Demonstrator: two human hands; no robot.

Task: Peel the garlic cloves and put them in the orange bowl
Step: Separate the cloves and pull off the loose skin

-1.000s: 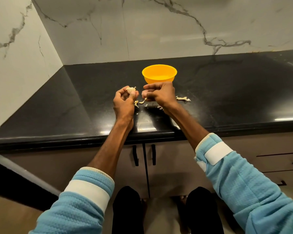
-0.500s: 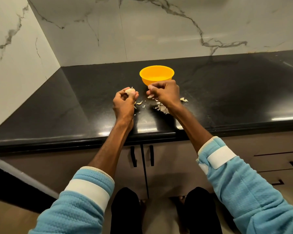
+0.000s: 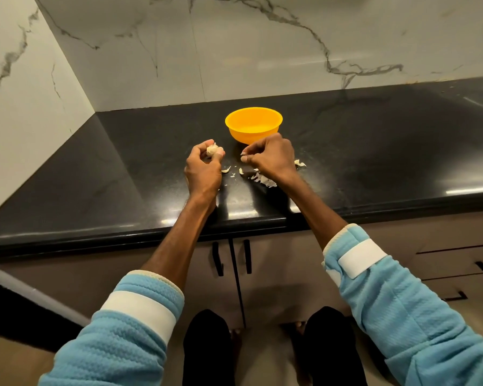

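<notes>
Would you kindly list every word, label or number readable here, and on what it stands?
None can be read: the round orange plastic bowl, glossy black stone countertop, white marble wall, pale blue fleece sleeves and the papery garlic in the left hand bear no text.

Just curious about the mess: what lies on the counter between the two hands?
Head view: small garlic peel scraps lie on the black counter between left hand and right hand.

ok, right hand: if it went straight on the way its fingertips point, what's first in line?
The right hand points to the person's left, so it would probably first meet the garlic pinched in the left hand, or that hand's thumb. The gap between looks free; depth is unclear.
</notes>
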